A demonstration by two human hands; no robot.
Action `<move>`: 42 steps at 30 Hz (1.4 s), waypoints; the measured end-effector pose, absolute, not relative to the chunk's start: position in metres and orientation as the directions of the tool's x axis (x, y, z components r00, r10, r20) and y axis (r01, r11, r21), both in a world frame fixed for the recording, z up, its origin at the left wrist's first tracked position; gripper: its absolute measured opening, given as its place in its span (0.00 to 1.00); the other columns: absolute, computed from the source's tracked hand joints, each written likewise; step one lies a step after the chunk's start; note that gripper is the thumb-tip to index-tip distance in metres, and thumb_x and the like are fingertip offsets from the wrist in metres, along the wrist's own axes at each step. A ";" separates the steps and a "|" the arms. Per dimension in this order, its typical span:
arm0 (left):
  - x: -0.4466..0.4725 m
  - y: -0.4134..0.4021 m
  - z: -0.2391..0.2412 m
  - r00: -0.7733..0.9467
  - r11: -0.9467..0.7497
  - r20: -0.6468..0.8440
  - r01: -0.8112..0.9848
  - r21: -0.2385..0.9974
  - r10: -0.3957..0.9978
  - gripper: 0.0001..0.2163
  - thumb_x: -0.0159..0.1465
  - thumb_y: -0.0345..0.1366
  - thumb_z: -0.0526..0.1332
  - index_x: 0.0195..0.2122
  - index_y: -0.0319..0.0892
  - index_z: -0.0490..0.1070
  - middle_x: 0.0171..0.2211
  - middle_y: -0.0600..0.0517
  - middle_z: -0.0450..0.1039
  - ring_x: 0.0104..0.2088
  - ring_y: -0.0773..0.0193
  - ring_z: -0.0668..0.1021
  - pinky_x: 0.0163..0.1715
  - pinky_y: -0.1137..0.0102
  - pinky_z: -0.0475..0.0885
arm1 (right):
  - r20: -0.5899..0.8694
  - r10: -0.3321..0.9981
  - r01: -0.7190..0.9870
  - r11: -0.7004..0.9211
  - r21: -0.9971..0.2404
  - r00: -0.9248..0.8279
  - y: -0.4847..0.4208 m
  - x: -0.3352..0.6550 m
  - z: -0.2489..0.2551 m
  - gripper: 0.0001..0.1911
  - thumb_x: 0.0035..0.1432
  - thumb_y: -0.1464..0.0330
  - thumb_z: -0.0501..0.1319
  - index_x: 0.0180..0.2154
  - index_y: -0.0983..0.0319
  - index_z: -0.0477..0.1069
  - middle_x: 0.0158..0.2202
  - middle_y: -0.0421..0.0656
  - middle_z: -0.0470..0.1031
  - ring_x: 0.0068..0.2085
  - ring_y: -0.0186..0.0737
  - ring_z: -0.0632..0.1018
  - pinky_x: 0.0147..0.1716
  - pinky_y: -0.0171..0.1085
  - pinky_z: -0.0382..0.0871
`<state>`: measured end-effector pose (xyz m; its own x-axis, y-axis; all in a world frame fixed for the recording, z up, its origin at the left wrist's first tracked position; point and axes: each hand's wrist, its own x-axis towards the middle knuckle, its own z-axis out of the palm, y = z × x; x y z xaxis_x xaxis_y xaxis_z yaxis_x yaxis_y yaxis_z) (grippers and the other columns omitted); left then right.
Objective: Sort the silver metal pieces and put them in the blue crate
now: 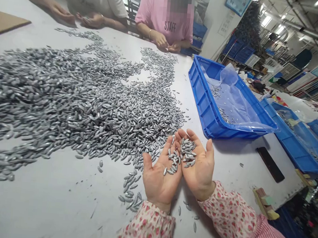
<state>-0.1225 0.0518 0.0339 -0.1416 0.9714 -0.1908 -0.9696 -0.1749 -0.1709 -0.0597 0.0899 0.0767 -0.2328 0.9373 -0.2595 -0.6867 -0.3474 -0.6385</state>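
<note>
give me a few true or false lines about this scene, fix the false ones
The right hand holds silver oval pieces in its open palm: true.
The left hand is empty: false, it cups some pieces too.
The big heap of pieces lies inside the blue crate: false, it lies on the white table, and the crate holds only a few.
A plastic liner lines the crate: true.
A co-worker in a pink shirt is across the table: true.

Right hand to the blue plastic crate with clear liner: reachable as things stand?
Probably yes. The right hand sits just short of the blue plastic crate, with only white table between them. It cups silvery grey seed-shaped pieces, though, which might spill on a stretch.
</note>
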 end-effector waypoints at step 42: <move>-0.117 0.055 0.025 -0.108 -0.156 -0.335 -0.981 -0.120 0.936 0.24 0.75 0.44 0.40 0.68 0.45 0.57 0.60 0.42 0.67 0.61 0.55 0.69 0.63 0.54 0.60 | -0.087 0.948 -0.660 -0.277 -0.698 -0.306 0.078 -0.064 0.080 0.23 0.61 0.48 0.55 0.42 0.59 0.75 0.46 0.45 0.77 0.53 0.43 0.74 0.63 0.46 0.58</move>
